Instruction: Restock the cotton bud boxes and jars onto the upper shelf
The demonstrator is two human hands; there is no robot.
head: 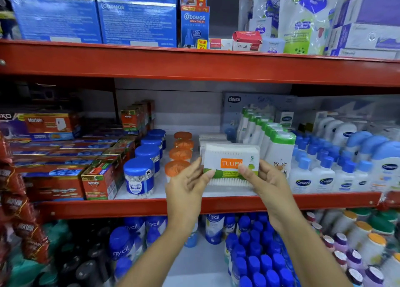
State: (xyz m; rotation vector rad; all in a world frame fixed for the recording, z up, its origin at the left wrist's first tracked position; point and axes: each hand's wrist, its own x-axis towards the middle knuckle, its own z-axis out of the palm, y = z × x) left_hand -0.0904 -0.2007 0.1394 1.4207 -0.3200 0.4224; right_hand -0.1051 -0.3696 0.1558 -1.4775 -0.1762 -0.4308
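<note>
A clear cotton bud box [225, 157] with an orange Tulips label and green band is held between both hands, just above the front of the middle shelf [216, 204]. My left hand [186, 189] grips its left end, my right hand [264, 185] its right end. Behind it lie more clear cotton bud boxes [213, 138]. To the left stand a row of orange-lidded jars [180, 153] and a row of blue-lidded cotton bud jars [139, 178].
Red Mortein boxes [99, 180] fill the shelf's left side. White bottles with green caps [279, 150] and Cetaphil bottles [324, 176] crowd the right. Blue Odomos boxes [138, 20] sit on the top shelf. Nycil bottles [121, 247] stand below.
</note>
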